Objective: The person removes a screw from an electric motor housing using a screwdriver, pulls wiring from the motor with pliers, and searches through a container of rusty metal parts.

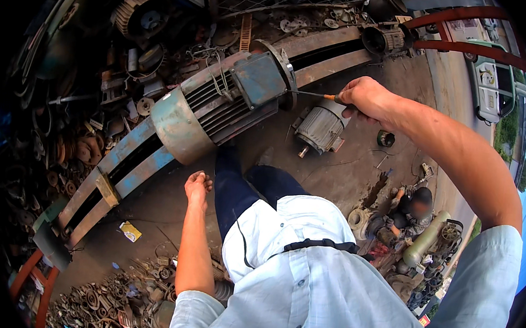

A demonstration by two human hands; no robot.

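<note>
Far left of the frame: heaps of scrap metal parts [63, 144], with more pulleys and rings [113, 303] piled at the lower left. A long blue-grey steel beam [135, 161] runs diagonally from lower left to upper right. Left of centre: the left hand [197, 185], fingers curled into a loose fist, holding nothing visible, hanging free just below the beam. Upper centre: a large grey-blue electric motor [212, 108] with cooling fins, lying on the beam; its square terminal box [258, 78] faces the viewer. Right of centre: a screwdriver [313, 95] with a thin shaft, its tip at the edge of the terminal box. The right hand [365, 98] is closed around the screwdriver's handle at the upper right. Below the screwdriver, a smaller grey motor [320, 128] lies on the concrete ground. Lower right: another person [415, 208] crouches among machine parts and a pale green cylinder [425, 239]. Far right: a parked vehicle [491, 82].
</note>
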